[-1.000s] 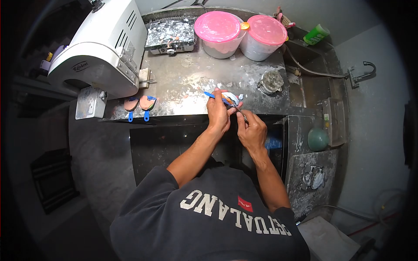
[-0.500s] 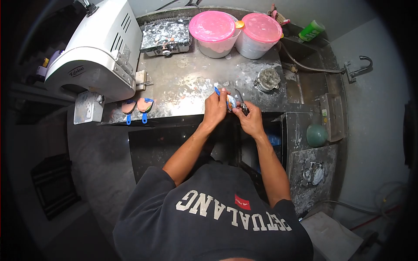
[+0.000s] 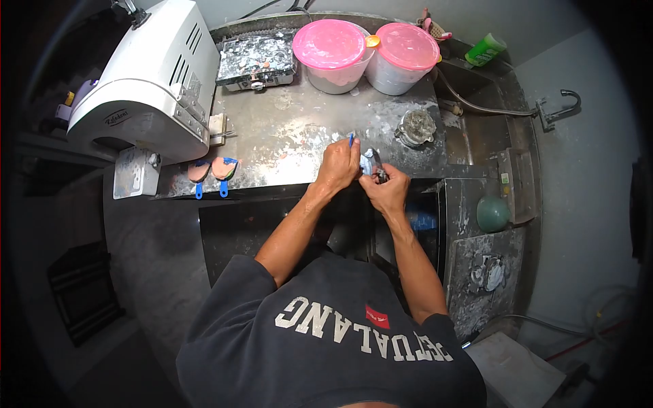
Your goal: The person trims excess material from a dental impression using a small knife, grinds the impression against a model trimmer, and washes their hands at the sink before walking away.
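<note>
My left hand [image 3: 337, 165] is closed around a dental impression tray [image 3: 366, 164], whose blue handle [image 3: 351, 141] pokes up past my fingers. Pale bluish-white material shows on the tray's side facing my right hand; most of the tray is covered by my fingers. My right hand [image 3: 388, 192] grips a knife [image 3: 376, 158] with a dark blade, held close against the tray. Both hands are over the front edge of the metal counter [image 3: 272, 146]. Two more impression trays with pink material, one [image 3: 198, 171] beside the other [image 3: 225, 167], lie at that edge to the left.
A white machine [image 3: 146, 88] stands at the left. Behind are a plaster-spattered black box [image 3: 257, 58] and two tubs with pink lids [image 3: 330, 44]. A crusted metal flask [image 3: 416, 128] sits right of my hands. Farther right are a tap [image 3: 570, 102] and a green bowl [image 3: 492, 213].
My left hand has turned the tray, so its handle stands more upright and its pale side shows less orange. The knife has tilted and shifted slightly down beside the tray.
</note>
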A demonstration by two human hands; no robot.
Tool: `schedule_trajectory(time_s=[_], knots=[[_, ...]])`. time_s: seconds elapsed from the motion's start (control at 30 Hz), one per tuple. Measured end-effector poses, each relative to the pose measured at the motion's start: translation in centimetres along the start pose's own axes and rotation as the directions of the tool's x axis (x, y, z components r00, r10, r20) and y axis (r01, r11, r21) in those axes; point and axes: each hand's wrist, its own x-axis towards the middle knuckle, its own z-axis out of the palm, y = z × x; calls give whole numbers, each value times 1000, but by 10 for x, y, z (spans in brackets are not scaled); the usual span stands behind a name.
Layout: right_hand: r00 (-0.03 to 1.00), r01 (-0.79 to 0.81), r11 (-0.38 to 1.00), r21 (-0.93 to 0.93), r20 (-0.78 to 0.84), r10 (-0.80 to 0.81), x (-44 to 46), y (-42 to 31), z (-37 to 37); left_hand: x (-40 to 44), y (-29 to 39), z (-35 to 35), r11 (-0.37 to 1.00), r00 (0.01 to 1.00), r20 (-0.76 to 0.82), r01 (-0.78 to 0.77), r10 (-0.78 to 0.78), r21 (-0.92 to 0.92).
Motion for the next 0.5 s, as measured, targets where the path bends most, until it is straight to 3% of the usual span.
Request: schedule_trajectory(time_s=[0.03,0.13,0.23,0.27,0.3,0.33,0.37,0.5], knots=[[999,-29,997,68,-13,30,2,4,0,1,1,-3,999,999,-14,-30,30,-22],[993,-114,954,276,31,110,9,19,-3,-1,1,-11,985,989,56,142,-137,-103],[978,-204,890,407,121,169,16,20,-11,0,-2,-9,810,874,82,477,-480,-341],[966,-257,862,438,141,216,17,18,-13,-1,-6,-8,817,879,74,466,-471,-338],[951,-308,829,466,164,261,17,13,-16,0,-5,-11,704,842,164,523,-514,-480],[904,-421,756,501,301,304,18,13,-24,0,-3,-13,563,803,260,569,-536,-599],[901,-430,723,541,308,305,17,14,-23,0,-1,-15,399,764,358,604,-536,-690],[899,-437,638,634,323,294,12,12,-19,-5,-12,-6,177,779,391,528,-490,-831]])
